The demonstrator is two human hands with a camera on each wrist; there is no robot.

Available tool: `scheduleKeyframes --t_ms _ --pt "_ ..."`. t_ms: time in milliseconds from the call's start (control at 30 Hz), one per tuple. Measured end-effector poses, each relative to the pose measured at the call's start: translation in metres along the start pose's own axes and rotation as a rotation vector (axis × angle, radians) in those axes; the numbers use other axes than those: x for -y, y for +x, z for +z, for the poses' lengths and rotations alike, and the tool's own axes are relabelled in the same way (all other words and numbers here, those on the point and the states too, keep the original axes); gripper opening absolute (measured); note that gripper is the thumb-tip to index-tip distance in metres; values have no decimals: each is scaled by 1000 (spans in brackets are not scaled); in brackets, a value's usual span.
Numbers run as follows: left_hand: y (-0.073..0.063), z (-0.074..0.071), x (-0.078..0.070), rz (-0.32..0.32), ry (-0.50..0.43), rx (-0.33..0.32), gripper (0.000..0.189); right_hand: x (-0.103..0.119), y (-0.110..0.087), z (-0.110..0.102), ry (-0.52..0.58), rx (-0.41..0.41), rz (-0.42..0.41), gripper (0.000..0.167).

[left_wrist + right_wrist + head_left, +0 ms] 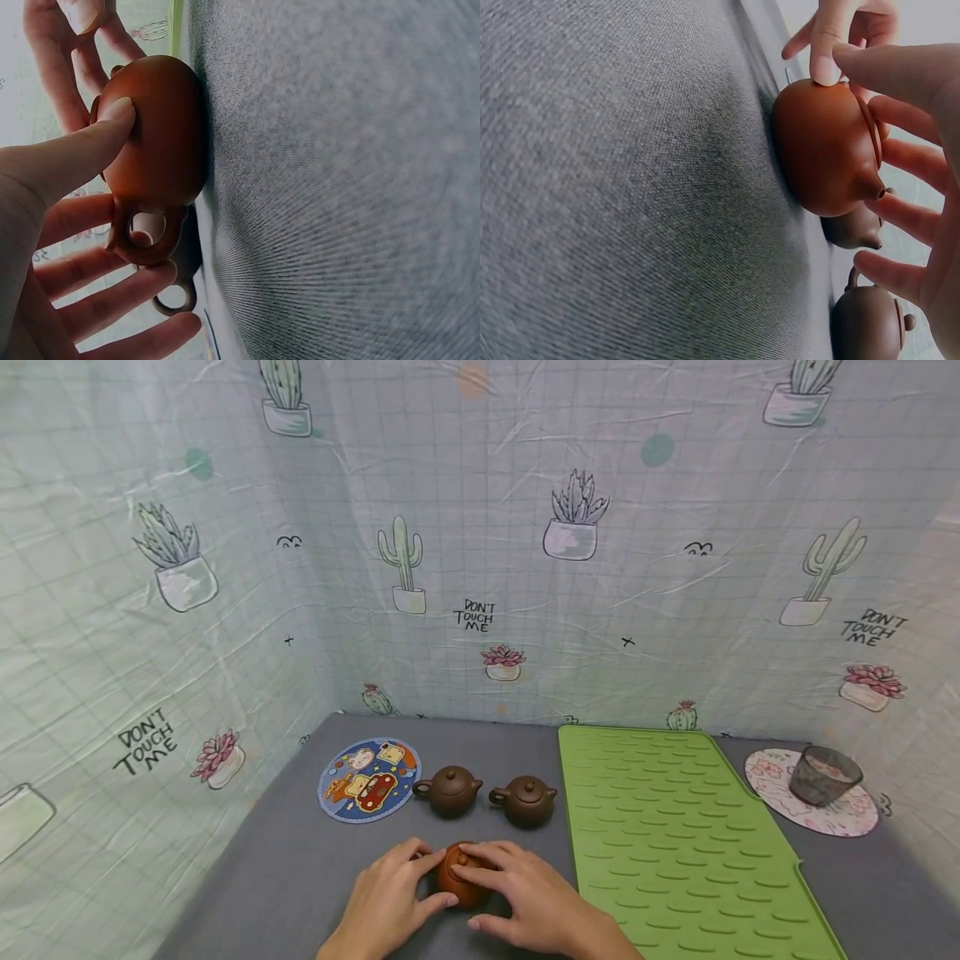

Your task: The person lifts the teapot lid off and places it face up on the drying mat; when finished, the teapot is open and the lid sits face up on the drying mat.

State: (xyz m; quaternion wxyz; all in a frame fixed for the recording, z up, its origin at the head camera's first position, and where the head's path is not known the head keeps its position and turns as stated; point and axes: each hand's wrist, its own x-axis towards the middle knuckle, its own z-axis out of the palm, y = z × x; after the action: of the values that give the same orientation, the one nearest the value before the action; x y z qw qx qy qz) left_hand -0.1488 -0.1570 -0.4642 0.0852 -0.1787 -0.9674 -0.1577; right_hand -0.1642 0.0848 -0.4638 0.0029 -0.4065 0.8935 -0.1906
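A reddish-brown clay teapot [467, 893] sits on the grey tabletop between the two hands. My left hand [386, 893] grips it from the left, thumb pressed on its near side and index finger by the handle [154, 251]. The other left fingers spread past that handle. From the right, my right hand [543, 897] reaches over with long, relaxed fingers at the lid and beside the spout [868, 185]. Its thumb stands away from the body in the head view. Behind are two dark brown teapots [452, 793], the right one [528, 803] with its handle facing left.
At the left lies a round blue cartoon mat [341, 806]. A ridged green mat [675, 827] spans the right side. Beyond it, a dark translucent cup [821, 781] stands on a pink-patterned round mat [765, 768]. Cactus-printed cloth [450, 693] walls the table.
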Motion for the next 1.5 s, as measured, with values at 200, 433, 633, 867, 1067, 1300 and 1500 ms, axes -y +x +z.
scheduleKeyframes --t_ms 200,433,633,867,1067,1300,1500 --pt "0 0 0 -1 -1 8 51 1 -1 1 -5 -17 -11 56" --pt "0 2 -1 0 11 -16 52 1 1 1 -8 -55 -36 54" --pt "-2 2 -2 11 27 -46 52 0 3 1 -16 -81 -43 52" --pt "-2 0 -3 3 28 -29 53 1 6 0 3 -96 -45 51" --pt "-1 -1 -3 -4 32 -25 52 1 7 -4 24 -117 -69 53" --pt "-1 1 -2 7 28 -44 52 2 7 -10 40 -145 -88 51" --pt "-2 4 -1 24 35 -96 51 2 6 -16 12 -206 -113 45"
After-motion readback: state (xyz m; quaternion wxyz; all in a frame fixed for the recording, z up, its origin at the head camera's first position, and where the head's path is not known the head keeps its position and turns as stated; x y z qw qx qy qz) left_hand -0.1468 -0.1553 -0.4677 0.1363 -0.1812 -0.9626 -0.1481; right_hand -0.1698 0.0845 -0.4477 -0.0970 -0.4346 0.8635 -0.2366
